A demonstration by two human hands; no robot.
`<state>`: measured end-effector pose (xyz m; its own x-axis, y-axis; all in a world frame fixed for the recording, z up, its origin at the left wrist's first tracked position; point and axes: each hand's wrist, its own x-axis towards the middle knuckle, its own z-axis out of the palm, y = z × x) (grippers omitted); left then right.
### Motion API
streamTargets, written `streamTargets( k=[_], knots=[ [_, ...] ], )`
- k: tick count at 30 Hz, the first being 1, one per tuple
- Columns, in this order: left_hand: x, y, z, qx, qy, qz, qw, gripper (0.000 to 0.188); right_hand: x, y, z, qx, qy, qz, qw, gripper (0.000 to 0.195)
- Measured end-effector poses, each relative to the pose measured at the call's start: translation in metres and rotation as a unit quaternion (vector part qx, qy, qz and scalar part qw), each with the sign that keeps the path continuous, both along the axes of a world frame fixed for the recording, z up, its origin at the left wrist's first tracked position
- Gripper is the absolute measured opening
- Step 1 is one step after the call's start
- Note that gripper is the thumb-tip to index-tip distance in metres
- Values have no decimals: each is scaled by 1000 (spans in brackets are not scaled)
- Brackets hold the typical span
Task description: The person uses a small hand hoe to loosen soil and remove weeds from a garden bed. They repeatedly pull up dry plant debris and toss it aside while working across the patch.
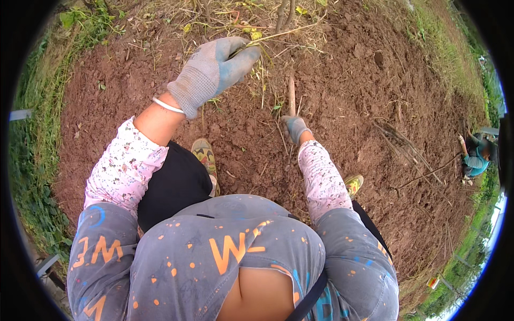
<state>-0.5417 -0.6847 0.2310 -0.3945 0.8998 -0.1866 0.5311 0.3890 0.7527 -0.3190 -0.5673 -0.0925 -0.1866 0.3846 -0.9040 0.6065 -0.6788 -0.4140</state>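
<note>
My left hand (221,66) wears a grey knitted work glove with a blue coating. Thumb and fingers are pinched on a thin dry stalk (287,33) that sticks out to the right. Lower and to the right, my right hand (296,128), gloved alike, grips a wooden tool handle (292,94). This handle runs up into dry grass litter (277,60), and whatever head it has is hidden there. Reddish-brown tilled soil (249,164) lies under both hands. Between them some thin stalks and a small green sprig (277,106) show.
Woody stems (281,16) rise from the litter at the top. Long dry sticks (409,152) lie on the soil at right. Another person (476,156) crouches at the far right. Green plants (36,172) border the plot at left. My camouflage-patterned shoes (205,158) stand on the soil.
</note>
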Motion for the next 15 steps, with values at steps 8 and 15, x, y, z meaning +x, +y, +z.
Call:
streamTargets(
  k=[8, 15],
  knots=[
    [-9, -2, -12, 104, 15, -15, 994, 47, 23, -46, 5, 12, 77, -111, 991, 18],
    [-16, -6, -9, 114, 23, -19, 993, 47, 30, -85, 88, -38, 70, -107, 991, 20]
  ],
)
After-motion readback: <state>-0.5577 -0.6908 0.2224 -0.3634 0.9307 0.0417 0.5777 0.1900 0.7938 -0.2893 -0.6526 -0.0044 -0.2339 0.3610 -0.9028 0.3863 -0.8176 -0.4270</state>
